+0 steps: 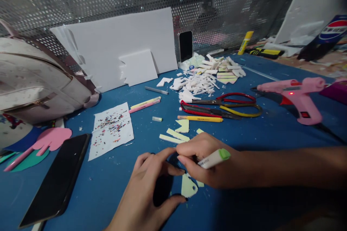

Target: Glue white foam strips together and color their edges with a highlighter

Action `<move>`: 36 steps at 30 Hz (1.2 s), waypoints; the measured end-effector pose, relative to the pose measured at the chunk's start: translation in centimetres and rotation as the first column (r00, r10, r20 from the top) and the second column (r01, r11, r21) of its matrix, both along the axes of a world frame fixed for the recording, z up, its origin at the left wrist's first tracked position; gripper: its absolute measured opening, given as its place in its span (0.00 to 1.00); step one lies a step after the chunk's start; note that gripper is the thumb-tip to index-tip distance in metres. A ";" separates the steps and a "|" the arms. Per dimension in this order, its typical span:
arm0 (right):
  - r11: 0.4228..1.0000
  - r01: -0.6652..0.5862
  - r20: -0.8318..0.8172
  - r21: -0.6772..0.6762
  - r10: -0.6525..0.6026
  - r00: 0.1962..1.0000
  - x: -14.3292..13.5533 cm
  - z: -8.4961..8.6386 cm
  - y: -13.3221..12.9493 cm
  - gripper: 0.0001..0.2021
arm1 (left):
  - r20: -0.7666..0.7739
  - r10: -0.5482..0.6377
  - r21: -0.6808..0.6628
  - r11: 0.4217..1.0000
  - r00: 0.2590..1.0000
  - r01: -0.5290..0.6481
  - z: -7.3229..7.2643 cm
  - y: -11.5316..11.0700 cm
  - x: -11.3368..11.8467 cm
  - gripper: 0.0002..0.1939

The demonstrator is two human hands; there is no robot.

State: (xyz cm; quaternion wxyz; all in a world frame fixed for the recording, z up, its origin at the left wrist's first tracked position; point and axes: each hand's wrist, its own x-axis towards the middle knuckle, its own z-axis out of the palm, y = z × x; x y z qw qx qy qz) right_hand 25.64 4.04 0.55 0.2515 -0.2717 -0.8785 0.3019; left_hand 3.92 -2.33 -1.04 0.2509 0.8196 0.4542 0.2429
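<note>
My right hand (202, 148) is closed around a white marker (211, 160) with a green end; its tip is hidden behind the fingers. My left hand (150, 182) is curved around a small pale green cut piece (188, 188) with a round hole. Its thumb touches the piece's lower edge and a fingertip is by the top. Part of another pale green strip (200, 183) shows beside it. Just beyond my hands lie pale green strips (173, 138) and a notched pale green piece (182, 126). A small marker cap (157, 119) lies farther left.
Scissors (233, 104), a yellow pen (202, 118) and white scraps (199, 83) lie beyond my hands. A pink glue gun (295, 92) with a lit red light stands at right. At left are a phone (56, 180), a speckled paper sheet (112, 130) and a backpack (35, 72).
</note>
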 end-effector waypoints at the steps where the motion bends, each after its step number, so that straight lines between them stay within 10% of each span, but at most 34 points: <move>1: 1.000 -0.009 -0.003 0.001 0.009 1.000 0.0 -0.1 0.0 0.14 | 0.000 -0.001 -0.004 1.000 1.000 0.001 0.0 0.0 0.0 0.47; 36: 0.999 -0.020 -0.001 -0.025 0.020 1.000 0.1 0.5 -0.4 0.13 | 0.024 -0.018 -0.022 1.000 1.000 0.019 -0.1 0.1 -0.1 0.46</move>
